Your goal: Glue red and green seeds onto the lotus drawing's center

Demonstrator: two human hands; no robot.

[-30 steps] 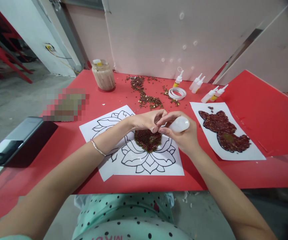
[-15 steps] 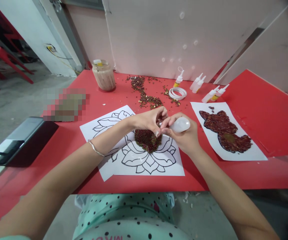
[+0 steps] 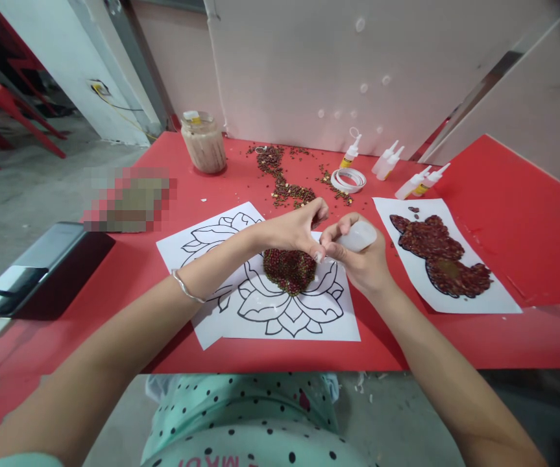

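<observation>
My right hand [image 3: 365, 259] is closed around a translucent white glue bottle [image 3: 360, 236], its rounded base toward me. Close beside the bottle's nozzle end, my left hand [image 3: 302, 232] is curled, thumb tip near my right fingertips; anything between its fingers is too small or hidden. Beneath both hands lies a paper with a printed lotus outline [image 3: 292, 318]. Dark red and green beans [image 3: 289, 269] cover the middle of that flower. Under its left side is another sheet with a similar outline [image 3: 211, 237].
Loose beans [image 3: 280, 175] trail across the red table [image 3: 172, 347]. Behind stand a glass jar [image 3: 204, 144], a tape roll [image 3: 348, 181] and several glue bottles [image 3: 409, 183]. A bean-covered picture [image 3: 438, 253] lies right; a dark phone-like device [image 3: 41, 272] is left.
My hands have drawn slightly apart near the nozzle. The glue bottle has shifted a little right with my right hand, and my left fingers have lifted off it somewhat.
</observation>
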